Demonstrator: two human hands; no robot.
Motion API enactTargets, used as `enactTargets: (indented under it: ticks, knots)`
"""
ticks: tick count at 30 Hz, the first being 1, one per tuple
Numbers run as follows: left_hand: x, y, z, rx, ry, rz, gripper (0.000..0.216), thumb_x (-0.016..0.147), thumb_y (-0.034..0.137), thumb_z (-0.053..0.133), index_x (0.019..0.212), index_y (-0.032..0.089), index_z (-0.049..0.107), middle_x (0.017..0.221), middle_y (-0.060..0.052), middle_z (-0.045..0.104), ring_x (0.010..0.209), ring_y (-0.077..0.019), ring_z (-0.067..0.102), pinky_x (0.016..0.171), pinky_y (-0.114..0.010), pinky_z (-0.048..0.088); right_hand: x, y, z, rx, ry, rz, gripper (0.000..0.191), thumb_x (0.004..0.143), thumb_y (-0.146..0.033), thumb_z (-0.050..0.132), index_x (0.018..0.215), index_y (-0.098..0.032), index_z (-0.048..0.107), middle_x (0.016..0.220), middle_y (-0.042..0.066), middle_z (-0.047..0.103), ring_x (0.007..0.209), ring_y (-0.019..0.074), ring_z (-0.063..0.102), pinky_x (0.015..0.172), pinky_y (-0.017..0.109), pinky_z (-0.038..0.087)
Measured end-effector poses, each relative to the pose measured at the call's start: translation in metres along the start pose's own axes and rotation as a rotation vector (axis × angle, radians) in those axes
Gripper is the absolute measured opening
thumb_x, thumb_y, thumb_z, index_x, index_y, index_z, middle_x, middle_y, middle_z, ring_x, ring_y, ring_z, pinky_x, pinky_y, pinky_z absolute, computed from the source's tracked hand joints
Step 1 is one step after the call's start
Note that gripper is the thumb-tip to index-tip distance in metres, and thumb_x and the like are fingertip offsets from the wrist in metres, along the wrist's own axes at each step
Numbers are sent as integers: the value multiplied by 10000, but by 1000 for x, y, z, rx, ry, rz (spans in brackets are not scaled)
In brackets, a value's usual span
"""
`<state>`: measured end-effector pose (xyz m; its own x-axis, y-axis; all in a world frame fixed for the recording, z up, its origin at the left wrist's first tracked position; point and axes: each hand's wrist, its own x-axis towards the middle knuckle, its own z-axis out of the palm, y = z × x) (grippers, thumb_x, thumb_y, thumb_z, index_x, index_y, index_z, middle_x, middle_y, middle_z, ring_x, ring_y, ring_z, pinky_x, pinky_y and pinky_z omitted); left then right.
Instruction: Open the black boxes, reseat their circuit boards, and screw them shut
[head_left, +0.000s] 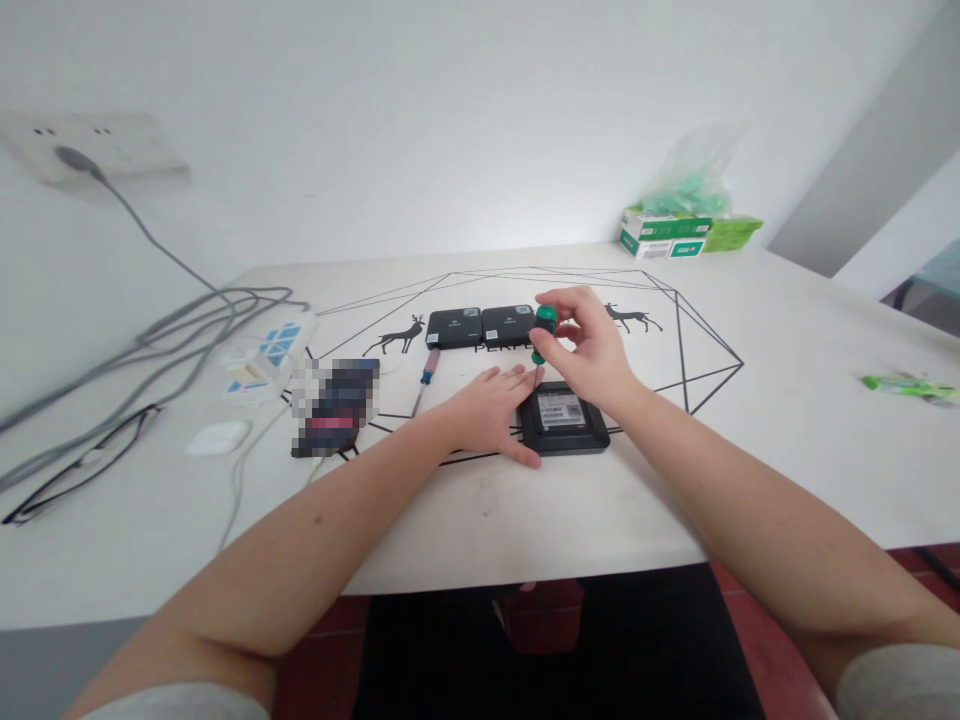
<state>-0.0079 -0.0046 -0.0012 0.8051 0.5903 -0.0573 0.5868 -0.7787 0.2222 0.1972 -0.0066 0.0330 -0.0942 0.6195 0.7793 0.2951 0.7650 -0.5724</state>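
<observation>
A black square device [564, 419] with a white label lies flat in front of me on the white table [480, 520]. My left hand [491, 412] rests beside its left edge, fingers stretched out and touching it. My right hand [586, 345] is above the device's far edge, fingers pinched round the green handle of a screwdriver [543, 331] that points down toward the device's far left corner.
Two more black devices [481, 326] sit side by side behind. A red and blue screwdriver [425, 378] lies left of my left hand. A power strip [268, 353], cables, glasses [75, 468] and a white case [218, 436] are left; green boxes [664, 234] far right.
</observation>
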Motion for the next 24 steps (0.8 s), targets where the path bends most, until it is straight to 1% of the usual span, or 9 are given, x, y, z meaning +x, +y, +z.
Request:
enactTargets:
  ticks: [2,4,6,10,12,15,19,21,24]
  knots:
    - [0,0,-1,-2,0,-1,1429,735,916,717,1747,146,65,1781,-241,228,1651,-424,226,1320,-580,121,-2,0,0,41,-36,3,356,984,-285,587,1332,-311,656,1182,63,693,980,215,678,793,397,647]
    - [0,0,-1,-9,-2,-3,1438,730,918,721,1746,139,66,1778,-243,233,1650,-426,226,1319,-581,125,-2,-1,1,64,-52,-23,351,1026,-289,519,1344,-310,665,1245,74,708,1081,232,695,872,429,647]
    - [1,0,0,-17,4,2,1429,729,917,722,1746,142,85,1779,-238,237,1651,-426,224,1320,-576,130,-1,-1,1,49,-35,-58,295,1024,-344,571,1285,-303,703,1250,84,696,1118,246,687,875,437,646]
    - [0,-1,1,-29,21,2,1407,727,917,725,1746,163,114,1778,-234,245,1655,-419,219,1324,-577,112,1,0,2,-25,61,-70,295,882,-400,810,1148,-296,736,1081,55,651,913,213,649,759,409,631]
    - [0,-1,1,-31,19,3,1411,723,921,725,1746,163,117,1779,-231,244,1655,-414,221,1328,-569,107,1,1,2,-11,70,-60,303,895,-348,786,1186,-301,717,1059,42,661,874,198,644,755,400,625]
    - [0,-1,1,-24,15,6,1413,720,924,726,1744,158,125,1781,-229,239,1653,-411,228,1332,-549,111,-1,1,2,62,43,-35,345,950,-266,650,1292,-305,670,1151,53,709,933,199,694,789,392,640]
    - [0,1,-1,-14,10,-13,1423,712,923,735,1740,141,136,1770,-244,261,1649,-421,235,1328,-549,126,-2,0,1,71,-13,-15,313,979,-220,554,1253,-284,690,1197,63,748,1043,214,727,912,429,641]
    - [0,1,0,-9,7,-9,1412,722,917,733,1740,144,133,1770,-241,264,1648,-426,237,1326,-558,130,-1,0,1,75,-14,-39,287,976,-220,577,1229,-281,698,1184,60,742,1040,211,720,890,415,634]
    - [0,0,1,-3,3,-3,1403,734,914,724,1741,146,122,1774,-234,257,1649,-424,232,1325,-568,131,-1,2,3,77,26,-57,250,920,-276,725,1167,-275,690,1102,37,693,914,182,677,778,364,608]
